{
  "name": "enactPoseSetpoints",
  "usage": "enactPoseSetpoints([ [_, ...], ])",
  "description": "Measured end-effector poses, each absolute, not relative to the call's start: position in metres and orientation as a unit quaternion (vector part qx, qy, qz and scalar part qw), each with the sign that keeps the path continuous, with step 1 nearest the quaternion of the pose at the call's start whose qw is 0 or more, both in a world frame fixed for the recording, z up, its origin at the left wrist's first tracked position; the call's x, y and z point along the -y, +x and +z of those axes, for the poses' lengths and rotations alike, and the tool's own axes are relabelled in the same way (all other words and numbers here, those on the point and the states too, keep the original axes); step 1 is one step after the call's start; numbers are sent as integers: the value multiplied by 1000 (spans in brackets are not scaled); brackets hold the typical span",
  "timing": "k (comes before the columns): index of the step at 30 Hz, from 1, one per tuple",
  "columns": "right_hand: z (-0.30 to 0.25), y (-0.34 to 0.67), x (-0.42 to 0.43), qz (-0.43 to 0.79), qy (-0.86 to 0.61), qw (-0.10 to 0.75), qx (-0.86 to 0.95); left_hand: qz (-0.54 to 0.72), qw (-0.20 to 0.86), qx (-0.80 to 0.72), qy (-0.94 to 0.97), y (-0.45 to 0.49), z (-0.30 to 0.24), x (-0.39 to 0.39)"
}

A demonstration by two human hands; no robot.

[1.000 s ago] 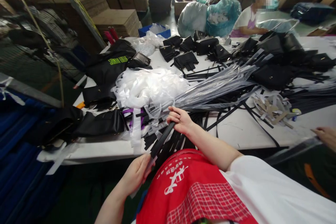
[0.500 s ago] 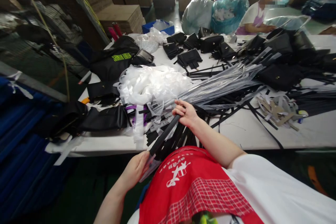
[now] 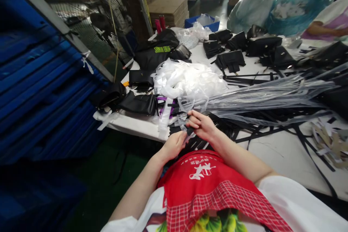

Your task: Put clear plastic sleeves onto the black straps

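My left hand (image 3: 174, 145) and my right hand (image 3: 201, 125) meet close together at the table's near edge, both pinched on the end of a black strap (image 3: 189, 131) in a clear plastic sleeve. Just behind them lies a bundle of clear-sleeved black straps (image 3: 261, 96) fanning to the right. A heap of white plastic strips (image 3: 187, 79) sits beyond my fingers. More loose black straps (image 3: 252, 130) spread over the white table (image 3: 274, 152) on my right.
Black bags (image 3: 138, 102) lie along the table's left end and more black bags (image 3: 231, 59) at the back. Blue panels (image 3: 38, 90) stand at the left. Cardboard scraps (image 3: 327, 139) lie at the right. Another person's arm (image 3: 323, 29) shows behind big plastic sacks (image 3: 274, 5).
My left hand has come up from my lap to meet the right hand; the strap between them now shows only a short end. The view has swung to the left.
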State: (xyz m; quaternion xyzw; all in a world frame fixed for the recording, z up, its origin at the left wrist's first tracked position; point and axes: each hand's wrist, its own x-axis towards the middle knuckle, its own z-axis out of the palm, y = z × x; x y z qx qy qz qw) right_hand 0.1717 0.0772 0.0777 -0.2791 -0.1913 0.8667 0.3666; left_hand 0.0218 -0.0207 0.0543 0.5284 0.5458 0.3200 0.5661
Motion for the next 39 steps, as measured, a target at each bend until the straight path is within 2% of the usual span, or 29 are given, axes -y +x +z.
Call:
enactPoseSetpoints([
  [4,85,214,-117,831,-274,463,142,263,587,-551,531,-4,47,41],
  [6,88,223,-128,828,-260,478,139,245,593,-552,532,-9,44,46],
  [16,70,152,-63,880,-263,335,210,358,593,-521,499,28,48,20],
  [18,72,160,-70,875,-270,345,206,343,593,-530,500,20,47,28],
  [23,81,190,-107,829,-306,433,177,301,611,-548,486,-1,37,51],
  [32,82,144,-59,866,-254,341,262,388,576,-527,490,30,47,27],
  [34,86,150,-66,859,-268,348,263,381,589,-530,477,27,47,31],
  [39,100,181,-107,817,-301,427,245,336,596,-534,496,12,41,48],
])
